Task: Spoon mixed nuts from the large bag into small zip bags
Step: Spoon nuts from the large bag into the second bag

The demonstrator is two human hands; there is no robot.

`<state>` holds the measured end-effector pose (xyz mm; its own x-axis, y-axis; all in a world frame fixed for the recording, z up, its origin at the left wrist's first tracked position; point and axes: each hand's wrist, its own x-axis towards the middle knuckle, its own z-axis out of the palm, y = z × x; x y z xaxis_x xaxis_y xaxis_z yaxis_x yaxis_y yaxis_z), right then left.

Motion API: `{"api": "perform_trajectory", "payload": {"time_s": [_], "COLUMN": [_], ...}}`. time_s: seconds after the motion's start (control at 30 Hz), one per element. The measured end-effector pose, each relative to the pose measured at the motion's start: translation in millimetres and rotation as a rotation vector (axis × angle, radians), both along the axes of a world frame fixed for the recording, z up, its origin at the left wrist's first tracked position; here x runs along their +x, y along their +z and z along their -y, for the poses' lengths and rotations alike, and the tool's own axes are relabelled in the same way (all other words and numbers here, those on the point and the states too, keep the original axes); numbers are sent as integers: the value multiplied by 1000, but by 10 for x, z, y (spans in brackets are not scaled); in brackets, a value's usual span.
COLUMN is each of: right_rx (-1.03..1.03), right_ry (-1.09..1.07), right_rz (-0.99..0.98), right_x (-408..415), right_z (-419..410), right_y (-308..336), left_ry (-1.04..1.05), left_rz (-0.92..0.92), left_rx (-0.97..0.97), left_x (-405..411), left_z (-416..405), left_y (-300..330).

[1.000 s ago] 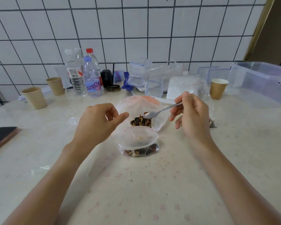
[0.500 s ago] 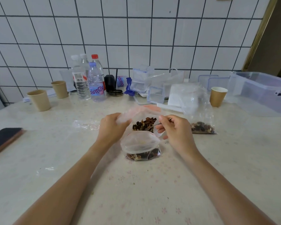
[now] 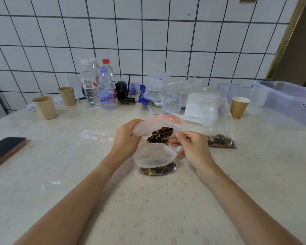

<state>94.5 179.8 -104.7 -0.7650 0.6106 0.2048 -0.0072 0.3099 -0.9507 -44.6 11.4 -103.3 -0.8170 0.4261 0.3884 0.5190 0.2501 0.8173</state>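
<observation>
We look down from head height at a pale tabletop (image 3: pixel 95 174) with a faint flower print, set against a white tiled wall. In the middle, our left hand (image 3: pixel 125 138) has its grip pinched shut on the left rim of the large bag (image 3: pixel 166 121), a clear plastic bag with a pinkish top edge, holding its mouth wide so the mixed nuts (image 3: pixel 160 134) inside show as a dark brown heap. Our right hand (image 3: pixel 193 147) has its grip closed around the handle of a metal spoon (image 3: pixel 168 138), whose bowl end reaches down into the nuts; the bowl itself is hidden among them. Just in front of the large bag, touching it, stands a small zip bag (image 3: pixel 155 156), mouth open and upward, with a shallow layer of nuts in its bottom. To the right, near the right hand but apart from it, a second small zip bag (image 3: pixel 219 128) stands upright with nuts in its base. At the back, by the wall, are several water bottles (image 3: pixel 106 91), clear plastic containers (image 3: pixel 159 89) and three brown paper cups: two at the left (image 3: pixel 44 107) and one at the right (image 3: pixel 238 106). A large clear storage bin (image 3: pixel 288 101) sits at the far right, and a dark phone (image 3: pixel 5 149) lies flat at the left edge.
</observation>
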Motion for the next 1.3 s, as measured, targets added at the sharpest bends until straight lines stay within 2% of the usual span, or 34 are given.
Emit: {"api": "perform_trajectory", "payload": {"time_s": [0.4,0.63,0.73,0.83,0.9,0.97,1.03,1.1,1.17,1.3], "right_rx": [-253,-302,-315,-343,-365,-371,-368,-343,-291,-108], "right_ry": [-28,-75,-65,-36,-7,21,49,74,93,131], "right_rz": [-50,-145,-189,-226,-248,-253,-255,-249,-233,-220], "right_x": [31,86,117,156,179,204,226,242,248,254], "right_z": [-86,-121,-149,-192,-213,-233,-239,-231,-202,-108], "right_y": [56,179,232,293,332,363,381,395,401,392], "left_ry": [46,95,77,101,65,23,11,-63,-181,-256], "left_rz": [34,47,-65,-318,-423,-394,-316,-197,-53,-60], "left_rx": [33,7,-56,-143,-176,-286,-481,-595,-617,-568], "left_x": [0,-62,-54,31,113,181,230,262,290,284], "left_z": [9,87,164,253,337,397,423,422,421,398], "left_y": [-3,49,140,240,306,369,417,433,406,360]}}
